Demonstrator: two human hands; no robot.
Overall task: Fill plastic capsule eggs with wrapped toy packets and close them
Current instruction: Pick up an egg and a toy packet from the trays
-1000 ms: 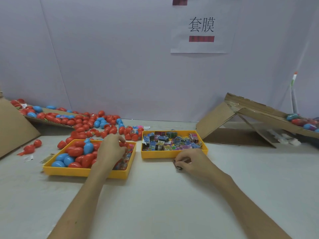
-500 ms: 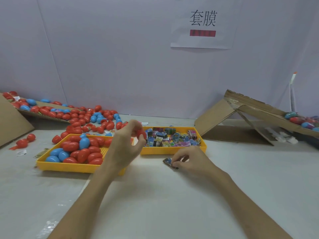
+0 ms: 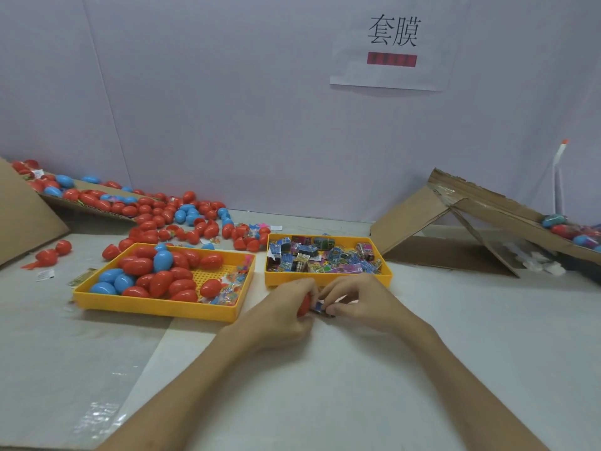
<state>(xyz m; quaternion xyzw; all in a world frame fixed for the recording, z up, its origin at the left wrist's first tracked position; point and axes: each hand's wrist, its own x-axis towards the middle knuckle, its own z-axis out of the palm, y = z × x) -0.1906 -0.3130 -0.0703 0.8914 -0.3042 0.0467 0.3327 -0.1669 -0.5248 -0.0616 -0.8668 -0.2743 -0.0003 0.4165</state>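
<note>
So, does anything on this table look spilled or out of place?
Yes. Dozens of red and blue eggs lie loose on the table behind the egg tray, apparently rolled off the cardboard ramp. A few stray eggs sit at far left, beside a loose small white packet.

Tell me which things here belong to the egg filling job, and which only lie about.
Job: left hand gripping red egg; right hand pinching wrapped packet; egg tray; packet tray.
Lying about: wall sign; white stick at far right; paper scrap left of egg tray.
</note>
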